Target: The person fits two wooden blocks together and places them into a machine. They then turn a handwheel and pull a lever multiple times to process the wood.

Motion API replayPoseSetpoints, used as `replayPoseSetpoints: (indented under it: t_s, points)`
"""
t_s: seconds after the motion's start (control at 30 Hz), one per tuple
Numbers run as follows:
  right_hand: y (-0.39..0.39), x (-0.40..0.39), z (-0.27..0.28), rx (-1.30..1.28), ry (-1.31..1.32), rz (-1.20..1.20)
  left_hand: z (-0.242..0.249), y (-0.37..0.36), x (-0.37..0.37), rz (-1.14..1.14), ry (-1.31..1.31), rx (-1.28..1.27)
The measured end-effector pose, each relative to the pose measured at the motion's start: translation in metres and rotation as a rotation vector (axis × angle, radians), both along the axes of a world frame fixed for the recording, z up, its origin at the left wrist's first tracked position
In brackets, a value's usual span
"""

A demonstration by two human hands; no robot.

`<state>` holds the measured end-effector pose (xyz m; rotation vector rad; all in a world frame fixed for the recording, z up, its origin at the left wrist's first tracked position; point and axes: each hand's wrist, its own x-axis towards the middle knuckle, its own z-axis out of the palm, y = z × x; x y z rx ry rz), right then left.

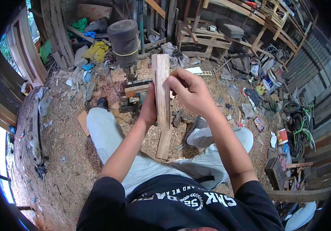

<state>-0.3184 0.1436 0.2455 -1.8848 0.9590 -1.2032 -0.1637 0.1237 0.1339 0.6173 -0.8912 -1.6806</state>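
A squared wooden block (163, 92) stands on end in front of me, its pale grain facing up toward the camera. My left hand (148, 106) is closed around its left side, the fingers mostly hidden behind the wood. At the block's right edge, my right hand (188, 89) has its thumb and curled fingers against the wood; whether something small is pinched there I cannot make out. Below the block, a short flat piece of wood (164, 144) lies between my legs. Just beyond sits a vise-like metal tool (129, 104) with a wooden piece (136, 90) on it.
A hammer (178, 117) lies on the shavings-covered floor near my right foot. Behind stands a dark bucket (123, 36). Wooden racks (204, 42) fill the back, and a green bicycle (302, 123), paint cans (263, 87) and scraps line the right side.
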Motion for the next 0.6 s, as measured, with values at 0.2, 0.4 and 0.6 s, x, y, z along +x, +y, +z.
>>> replayPoseSetpoints:
  t_s: [0.2, 0.4, 0.6]
  points:
    - [0.011, 0.015, 0.013, -0.091, -0.001, 0.094, 0.034, 0.018, 0.016, 0.115, -0.042, -0.08]
    - [0.014, 0.017, 0.031, -0.264, 0.036, 0.083, 0.045, 0.022, 0.038, 0.213, 0.04, -0.029]
    - [-0.001, 0.01, 0.038, -0.803, 0.564, 0.183, 0.054, 0.047, 0.058, -0.051, -0.213, 0.228]
